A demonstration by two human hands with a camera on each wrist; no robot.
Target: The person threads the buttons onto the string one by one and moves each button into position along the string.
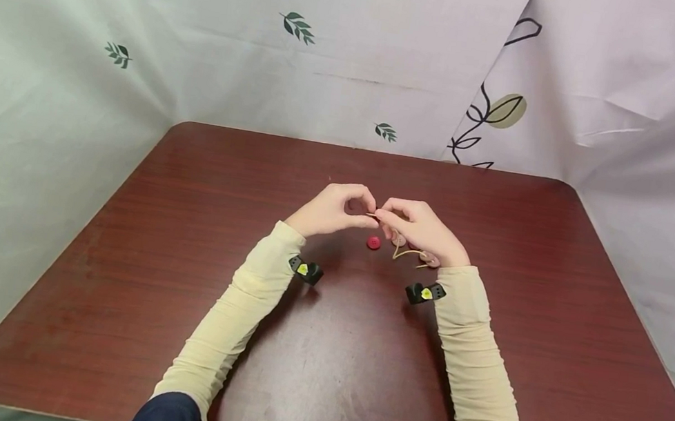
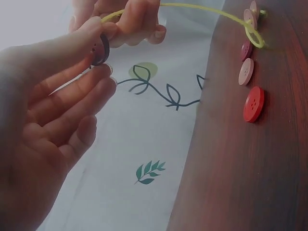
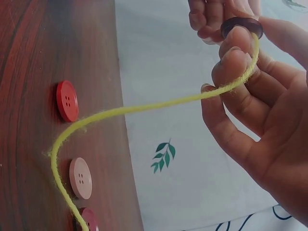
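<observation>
Presently, left hand point(image 1: 328, 211), right hand point(image 1: 427, 233) pinch dark button point(image 2: 100, 50) above loose red button point(image 1: 374, 242). Rightward: pale pink button point(image 2: 246, 72), maroon button point(image 2: 247, 50) unstrung; button pair point(image 2: 250, 17) apparently on yellow yarn point(image 3: 163, 104).

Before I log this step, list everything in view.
dark button: 1, purplish-black, in both hands
string: 1, yellow, from hands to table
red button: 1, red, on table
pink buttons: 3, pale pink, on table
maroon button: 1, maroon, on table
table: 1, red-brown, under hands
cloth: number unclear, white, leaf-printed, behind table
wrist cameras: 2, black, at wrists
outer sleeve: 1, navy, left elbow
sleeves: 2, cream, on forearms
hands: 2, bare, above table
</observation>
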